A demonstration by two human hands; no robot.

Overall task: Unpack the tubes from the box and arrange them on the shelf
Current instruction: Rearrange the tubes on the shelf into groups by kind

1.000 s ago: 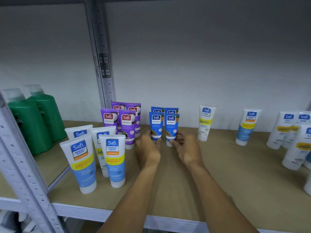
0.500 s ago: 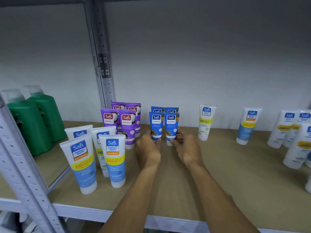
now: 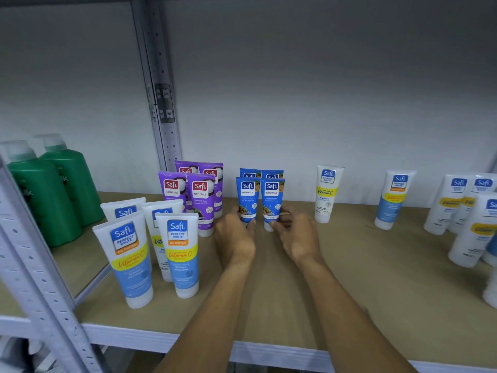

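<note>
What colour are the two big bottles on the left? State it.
The bottles are green with pale caps; the head view shows them best.

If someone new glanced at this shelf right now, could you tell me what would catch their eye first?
Probably the hands mid-shelf: the left hand grips the base of the left blue tube, and the right hand grips the right blue tube. Both tubes stand upright. Next come the purple tubes just left of them, then the green bottles at far left.
</note>
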